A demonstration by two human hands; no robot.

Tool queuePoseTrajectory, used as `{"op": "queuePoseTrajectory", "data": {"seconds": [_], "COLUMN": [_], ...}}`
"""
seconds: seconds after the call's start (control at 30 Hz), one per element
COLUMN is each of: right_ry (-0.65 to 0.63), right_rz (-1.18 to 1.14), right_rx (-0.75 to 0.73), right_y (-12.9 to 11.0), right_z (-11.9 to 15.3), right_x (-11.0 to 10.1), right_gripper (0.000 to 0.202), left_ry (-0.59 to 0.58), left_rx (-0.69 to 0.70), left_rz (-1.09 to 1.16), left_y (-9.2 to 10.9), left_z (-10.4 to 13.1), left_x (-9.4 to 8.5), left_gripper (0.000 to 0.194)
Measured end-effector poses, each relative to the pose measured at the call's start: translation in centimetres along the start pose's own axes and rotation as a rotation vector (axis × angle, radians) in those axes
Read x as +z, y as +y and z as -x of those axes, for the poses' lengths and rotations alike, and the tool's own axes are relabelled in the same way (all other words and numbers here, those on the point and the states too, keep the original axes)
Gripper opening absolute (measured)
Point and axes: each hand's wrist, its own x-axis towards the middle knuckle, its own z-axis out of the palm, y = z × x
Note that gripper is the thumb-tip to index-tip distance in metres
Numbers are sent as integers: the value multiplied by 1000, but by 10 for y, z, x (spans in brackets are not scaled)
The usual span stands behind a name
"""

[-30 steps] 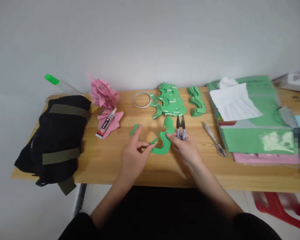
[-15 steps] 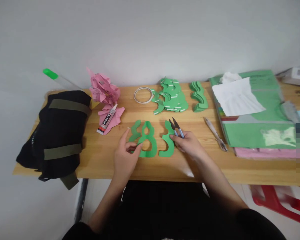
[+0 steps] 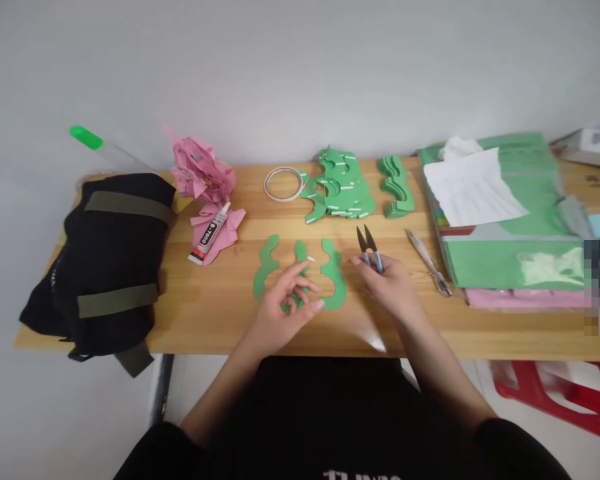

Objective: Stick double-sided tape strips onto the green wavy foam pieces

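My right hand (image 3: 393,287) holds a pair of thread snips (image 3: 369,245) with dark blades and blue handles, the blades pointing away from me. My left hand (image 3: 285,307) hovers over the green paper cutouts, its thumb and index finger apart and the other fingers curled. Beneath it lies a middle cutout (image 3: 301,250), mostly covered by the hand. Flanking it are a wavy left cutout (image 3: 264,270) and a curved right cutout (image 3: 336,275). I cannot tell whether the left fingers touch the paper.
Behind lie a tape roll (image 3: 283,185), a heap of green cutouts (image 3: 347,187) and a neat green stack (image 3: 397,187). On the left are a glue tube (image 3: 210,233), crumpled pink paper (image 3: 203,170) and a black bag (image 3: 117,260). A pen (image 3: 427,260) and packaged green sheets (image 3: 505,257) lie right.
My left hand has moved right, from the left cutout to over the middle one. My right hand has drawn the snips rightward, away from the right cutout. The view has shifted slightly.
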Motion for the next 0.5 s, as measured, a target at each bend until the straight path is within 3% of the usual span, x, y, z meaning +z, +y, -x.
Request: {"op": "queuePoseTrajectory", "data": {"seconds": [0.13,0.3,0.4,0.5], "right_ry": [-159,-188,-150,-57], "right_rz": [-202,-289,-242,-108], "right_rx": [105,106,88,26], "right_y": [-11,-18,-15,-10], "right_z": [12,13,9,0], "right_x": [10,21,22,18], "right_gripper": [40,42,39,35], "left_ry": [-190,-251,-175,56], "left_rx": [-54,-53,-23,182], "left_rz": [278,276,37,-440], "left_y": [7,5,1,-5], "left_z": [-5,-6,-5,-9], "left_x": [5,12,15,15], "left_gripper": [63,63,58,44]}}
